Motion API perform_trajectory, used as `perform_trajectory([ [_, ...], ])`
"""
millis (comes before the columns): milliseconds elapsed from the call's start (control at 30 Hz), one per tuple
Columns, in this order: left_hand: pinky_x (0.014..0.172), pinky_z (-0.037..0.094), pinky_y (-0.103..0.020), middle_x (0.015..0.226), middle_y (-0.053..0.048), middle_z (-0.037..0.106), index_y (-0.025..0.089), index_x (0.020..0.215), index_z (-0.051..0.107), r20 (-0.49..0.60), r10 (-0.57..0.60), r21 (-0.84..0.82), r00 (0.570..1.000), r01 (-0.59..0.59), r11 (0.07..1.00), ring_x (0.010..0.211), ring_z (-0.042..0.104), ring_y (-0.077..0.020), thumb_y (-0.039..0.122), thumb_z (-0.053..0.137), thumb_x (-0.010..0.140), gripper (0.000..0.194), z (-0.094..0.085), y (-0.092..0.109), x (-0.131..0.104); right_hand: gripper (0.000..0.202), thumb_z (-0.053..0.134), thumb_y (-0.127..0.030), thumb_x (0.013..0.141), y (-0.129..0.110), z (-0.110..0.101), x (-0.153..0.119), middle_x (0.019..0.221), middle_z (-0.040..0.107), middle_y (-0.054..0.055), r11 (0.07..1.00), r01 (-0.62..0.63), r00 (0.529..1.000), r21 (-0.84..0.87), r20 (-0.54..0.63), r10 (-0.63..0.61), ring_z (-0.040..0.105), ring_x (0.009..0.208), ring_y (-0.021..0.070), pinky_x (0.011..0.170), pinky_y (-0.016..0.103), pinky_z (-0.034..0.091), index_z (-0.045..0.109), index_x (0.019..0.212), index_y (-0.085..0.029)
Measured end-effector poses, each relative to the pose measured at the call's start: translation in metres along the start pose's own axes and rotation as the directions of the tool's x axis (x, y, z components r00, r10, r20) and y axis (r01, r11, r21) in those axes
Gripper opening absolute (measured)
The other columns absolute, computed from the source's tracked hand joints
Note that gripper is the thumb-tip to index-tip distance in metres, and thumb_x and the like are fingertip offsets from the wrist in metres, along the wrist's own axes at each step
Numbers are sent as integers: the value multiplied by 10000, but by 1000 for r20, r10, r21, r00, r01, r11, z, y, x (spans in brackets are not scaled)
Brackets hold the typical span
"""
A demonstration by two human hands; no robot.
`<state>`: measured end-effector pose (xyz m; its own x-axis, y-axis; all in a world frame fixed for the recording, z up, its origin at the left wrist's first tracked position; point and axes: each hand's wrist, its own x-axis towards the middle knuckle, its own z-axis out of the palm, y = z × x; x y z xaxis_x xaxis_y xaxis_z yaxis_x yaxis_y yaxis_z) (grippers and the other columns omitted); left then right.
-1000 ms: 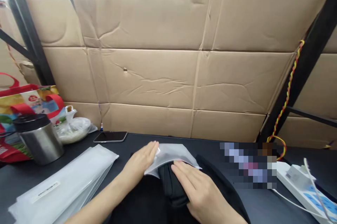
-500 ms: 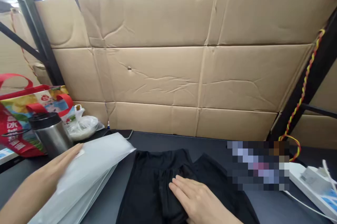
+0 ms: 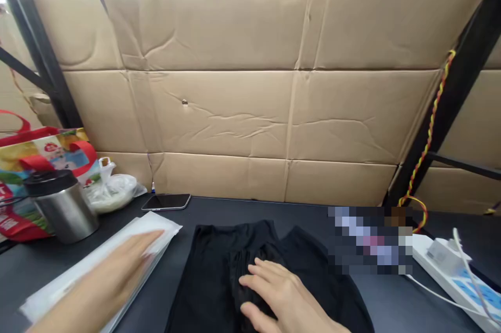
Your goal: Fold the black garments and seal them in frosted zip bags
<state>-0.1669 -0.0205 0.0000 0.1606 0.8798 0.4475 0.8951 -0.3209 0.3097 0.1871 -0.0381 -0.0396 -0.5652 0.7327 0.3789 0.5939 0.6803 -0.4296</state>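
A stack of whitish translucent plastic bags or sheets (image 3: 50, 291) lies flat on the dark table at the left. Over the stack is my left hand (image 3: 113, 265), slightly blurred, its fingers stretched out towards the far end. Black folded cloth, seemingly a garment (image 3: 207, 270), lies at the middle of the near side, with a bunched dark part on top. My right hand (image 3: 277, 291) rests on that bunched part, palm down, fingers spread and not wrapped round the cloth.
A steel tumbler (image 3: 66, 213), a colourful bag with red handles (image 3: 39, 145) and a clear plastic bag (image 3: 117, 189) stand at the left. Behind the stack is a phone (image 3: 166, 201). A white power strip (image 3: 450, 275) with cables lies right. Cardboard (image 3: 235, 114) forms the back wall.
The stack has come down from a raised tilt to lie flat, and my left hand has moved right over it. My right hand's fingers have spread. The view has shifted slightly right.
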Motion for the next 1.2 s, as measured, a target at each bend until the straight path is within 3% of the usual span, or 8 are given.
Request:
perform_trajectory([
  [167, 853, 463, -324, 1022, -44, 704, 214, 1012, 661, 475, 28, -281, 880, 122, 952, 958, 632, -248, 464, 396, 913, 378, 69, 89, 37, 250, 439, -303, 954, 1, -14, 1, 990, 720, 27, 928, -163, 940, 334, -233, 249, 675, 912, 188, 829, 246, 495, 651, 1064, -230],
  [400, 532, 341, -240, 644, 28, 561, 176, 733, 631, 630, 64, -345, 774, 205, 916, 613, 532, -167, 469, 530, 817, 321, 89, 101, 62, 193, 508, -391, 827, 50, -51, -4, 746, 648, -18, 533, -310, 685, 788, -203, 699, 600, 692, 176, 578, 222, 438, 616, 832, -231],
  [567, 554, 303, -239, 677, 40, 511, 184, 662, 580, 673, 117, -399, 731, 226, 889, 639, 461, -151, 360, 615, 713, 187, 86, 113, 65, 394, 523, -594, 787, 60, -52, 1, 741, 664, 4, 224, -344, 620, 912, 42, 783, 631, 646, 181, 586, 263, 479, 606, 881, -221],
  [667, 557, 297, -236, 669, 52, 482, 199, 686, 507, 658, 134, -455, 741, 250, 855, 637, 421, -142, 317, 575, 719, 140, 87, 122, 62, 472, 591, -666, 732, 57, -46, 7, 796, 691, 17, 320, -430, 595, 844, -2, 804, 656, 723, 207, 597, 278, 491, 596, 918, -232],
  [833, 544, 275, -221, 620, 89, 350, 231, 766, 406, 557, 123, -569, 822, 268, 778, 588, 343, -122, 357, 516, 783, 168, 80, 126, 63, 539, 748, -484, 643, 57, -40, 9, 908, 724, 10, 493, -347, 668, 798, -158, 727, 669, 898, 239, 785, 325, 509, 550, 1088, -254],
  [933, 518, 263, -215, 643, 86, 353, 245, 836, 403, 461, 16, -627, 887, 313, 713, 580, 359, -122, 507, 484, 837, 274, 64, 109, 69, 617, 740, -421, 651, 53, -43, 8, 1061, 698, 17, 485, -247, 667, 839, -216, 713, 643, 1015, 232, 867, 324, 495, 499, 1200, -275],
  [1067, 495, 290, -210, 683, 67, 446, 244, 883, 452, 427, -127, -659, 895, 404, 635, 584, 441, -128, 618, 531, 801, 391, 51, 74, 66, 608, 662, -425, 714, 53, -45, 1, 1013, 689, 15, 519, -339, 718, 785, -142, 682, 675, 839, 218, 661, 307, 527, 420, 1252, -275],
  [1200, 489, 293, -218, 655, 65, 449, 228, 885, 540, 481, -144, -584, 865, 439, 683, 576, 428, -131, 620, 544, 801, 401, 61, 48, 49, 386, 601, -388, 779, 53, -44, -7, 929, 654, 31, 773, -462, 788, 434, -199, 583, 646, 804, 220, 694, 346, 515, 496, 1121, -244],
])
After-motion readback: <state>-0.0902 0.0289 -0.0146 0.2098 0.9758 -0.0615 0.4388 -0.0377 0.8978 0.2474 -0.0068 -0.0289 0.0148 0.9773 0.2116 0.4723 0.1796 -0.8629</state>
